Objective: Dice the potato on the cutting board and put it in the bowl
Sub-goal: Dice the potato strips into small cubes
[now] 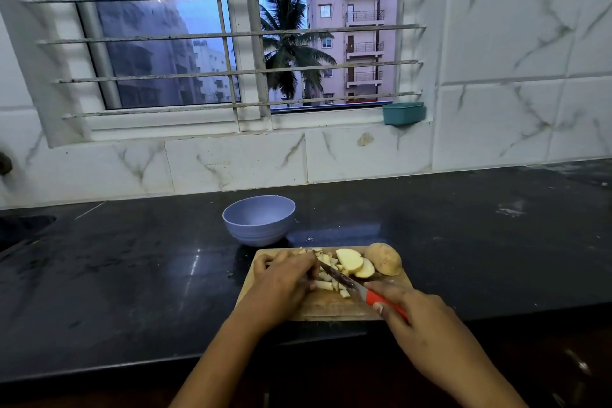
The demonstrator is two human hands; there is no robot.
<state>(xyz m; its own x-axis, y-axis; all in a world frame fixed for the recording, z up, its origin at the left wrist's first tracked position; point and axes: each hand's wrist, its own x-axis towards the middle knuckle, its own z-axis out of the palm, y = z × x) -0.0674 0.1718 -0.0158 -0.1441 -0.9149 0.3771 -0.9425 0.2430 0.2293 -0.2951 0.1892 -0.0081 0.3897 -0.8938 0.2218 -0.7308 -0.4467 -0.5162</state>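
Wooden cutting board (331, 308) lies on the black counter (132, 275), near its front edge. On the board, from right to left: an unpeeled potato half (384, 259) at the far right corner, two pale slices (351, 261) leaning against it and overlapping, then a loose pile of diced pieces (326, 285) in the middle. Right hand (417, 318) grips the knife (344, 279) by its red handle, fingers wrapped round it, with the thumb lying along the handle near the blade. The blade points up and left, and its tip is in the diced pieces beside the left fingers. Left hand (284, 278) is palm down on the left part of the board, fingers bent over the dice right next to the blade. The fingertips are hidden, so it is unclear whether it pinches a piece or just presses down. The lavender bowl (259, 228) sits upright on the counter just behind the board's far left corner, not touching it, and no potato shows inside from this angle. Behind is a white marbled tile wall (496, 60) and a barred window (231, 43), with a small teal tub (403, 113) at the right end of the sill.
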